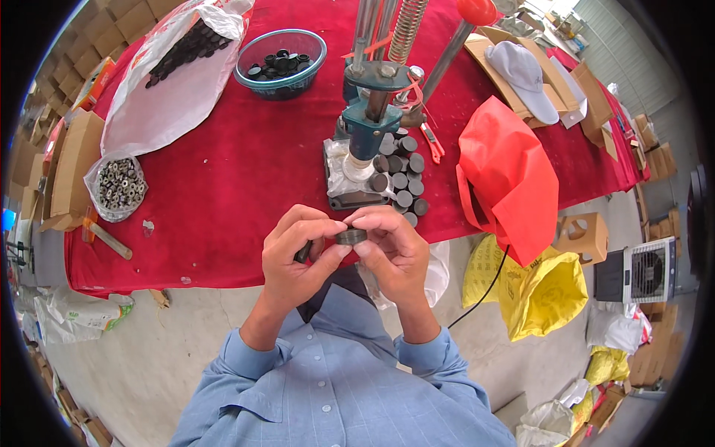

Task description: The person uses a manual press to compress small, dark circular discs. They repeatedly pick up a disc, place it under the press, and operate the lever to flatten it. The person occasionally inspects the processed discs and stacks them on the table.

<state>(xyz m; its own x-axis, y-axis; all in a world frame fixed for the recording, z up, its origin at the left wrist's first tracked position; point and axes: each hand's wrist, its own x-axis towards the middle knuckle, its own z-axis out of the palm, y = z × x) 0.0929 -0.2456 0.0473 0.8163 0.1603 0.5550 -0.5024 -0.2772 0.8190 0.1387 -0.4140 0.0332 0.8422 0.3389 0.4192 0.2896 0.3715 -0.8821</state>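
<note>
We pinch the small dark round rubber ring (351, 236) between both hands' fingertips, left hand (296, 257) and right hand (392, 252); holding it level, at 6 o'clock from the blue-grey metal hand press (370, 127), seems best

The press (370, 123) got cut off at the top edge — lever and spring ran out of view. A dark piece (303, 252) in the left hand (294, 261) was mostly hidden behind fingers (316, 227) — couldn't tell its shape.

Red-clothed table (246, 171) carries press (370, 141), bowl (281, 63), bags (167, 82).
</note>
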